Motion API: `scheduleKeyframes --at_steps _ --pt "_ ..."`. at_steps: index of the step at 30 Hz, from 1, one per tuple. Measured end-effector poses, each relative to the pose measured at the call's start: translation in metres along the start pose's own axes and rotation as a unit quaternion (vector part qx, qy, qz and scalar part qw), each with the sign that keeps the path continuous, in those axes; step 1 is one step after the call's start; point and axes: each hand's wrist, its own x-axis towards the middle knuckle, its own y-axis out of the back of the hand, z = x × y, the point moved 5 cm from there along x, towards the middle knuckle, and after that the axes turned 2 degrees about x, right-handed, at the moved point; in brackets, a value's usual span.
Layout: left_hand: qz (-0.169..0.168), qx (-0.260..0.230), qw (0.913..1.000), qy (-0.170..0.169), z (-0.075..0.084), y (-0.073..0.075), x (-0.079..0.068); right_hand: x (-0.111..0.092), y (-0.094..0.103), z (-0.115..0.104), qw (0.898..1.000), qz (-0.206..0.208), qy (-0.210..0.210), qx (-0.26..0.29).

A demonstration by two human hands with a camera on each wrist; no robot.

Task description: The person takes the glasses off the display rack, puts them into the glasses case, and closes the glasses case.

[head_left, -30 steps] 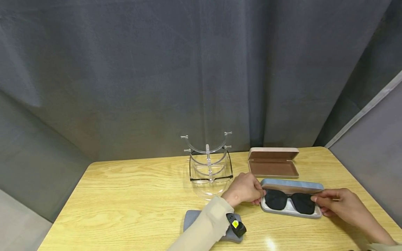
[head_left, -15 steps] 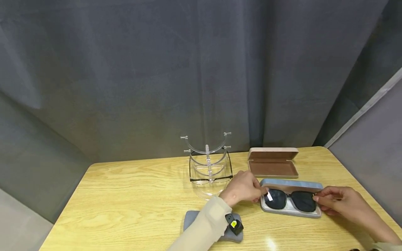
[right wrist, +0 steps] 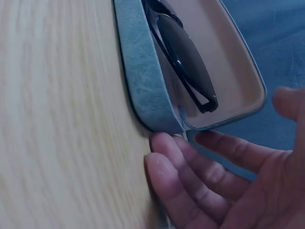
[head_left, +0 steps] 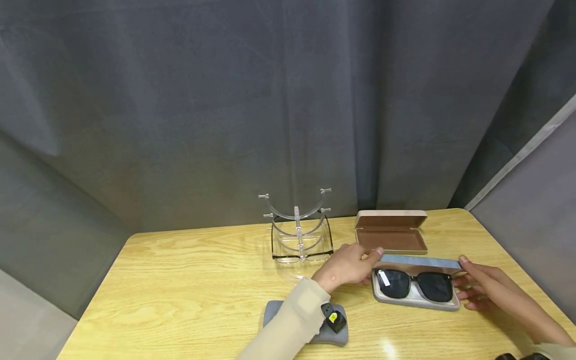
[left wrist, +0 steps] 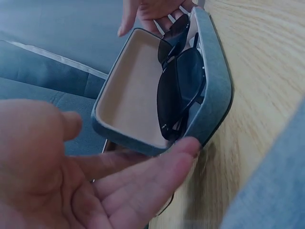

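Note:
Black sunglasses (head_left: 435,286) lie in a blue glasses case (head_left: 420,262) at the right of the table, its lid raised. At the case's left end, my left hand (head_left: 346,265) has its thumb up beside the lid corner. The left wrist view shows that hand (left wrist: 95,186) with extended fingers touching the case's end (left wrist: 217,81). On the other end, my right hand (head_left: 495,287) has its thumb at the lid's corner. In the right wrist view its loosely bent fingers (right wrist: 164,169) touch the case corner (right wrist: 147,90). Neither hand holds the sunglasses.
Behind stands an opened pink case (head_left: 391,241) with a brown lining. A clear display stand (head_left: 299,227) carries black-framed glasses (head_left: 285,258) left of the hands. Under my left forearm lies a grey case (head_left: 330,336). Grey curtains (head_left: 225,110) close off the table's back.
Both hands have let go of the sunglasses' ends. The thumbs have moved up and back to the lid's corners. The sunglasses sit in the case, tilted slightly differently.

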Motion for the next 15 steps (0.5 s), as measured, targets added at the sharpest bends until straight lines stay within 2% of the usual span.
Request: scheduleKeyframes --at_steps 3,6,8,11,13,15 --pt "-0.004 0.005 0.9999 -0.014 0.001 -0.002 0.001 0.000 -0.001 -0.001 1.000 0.007 -0.001 0.002" --pt "-0.012 -0.006 0.9998 -0.011 -0.001 -0.002 0.002 0.002 0.001 0.000 1.000 -0.007 0.012 0.026" --pt "-0.023 -0.025 0.9994 -0.006 -0.001 -0.002 0.002 0.003 0.002 0.002 0.997 -0.037 0.033 0.060" --pt "-0.045 -0.056 0.9974 -0.001 -0.002 -0.001 0.002 0.005 0.004 0.005 0.986 -0.108 0.063 0.108" --pt "-0.058 -0.070 0.9958 0.001 -0.002 -0.001 0.002 0.006 0.005 0.007 0.979 -0.147 0.069 0.125" --pt "-0.065 -0.068 0.9956 0.002 0.000 -0.001 0.000 0.005 0.006 0.010 0.976 -0.166 0.073 0.123"
